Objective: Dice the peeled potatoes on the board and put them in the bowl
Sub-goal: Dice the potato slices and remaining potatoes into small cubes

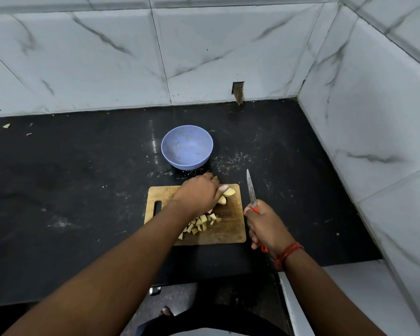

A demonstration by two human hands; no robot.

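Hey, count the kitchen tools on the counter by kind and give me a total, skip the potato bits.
Bowl: 1
Board: 1
Knife: 1, gripped by the right hand
Total: 3

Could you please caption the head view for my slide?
Left hand on potato pieces on the board, right hand holding the knife.

head view looks steeply down, close over the counter (83,190) corner.
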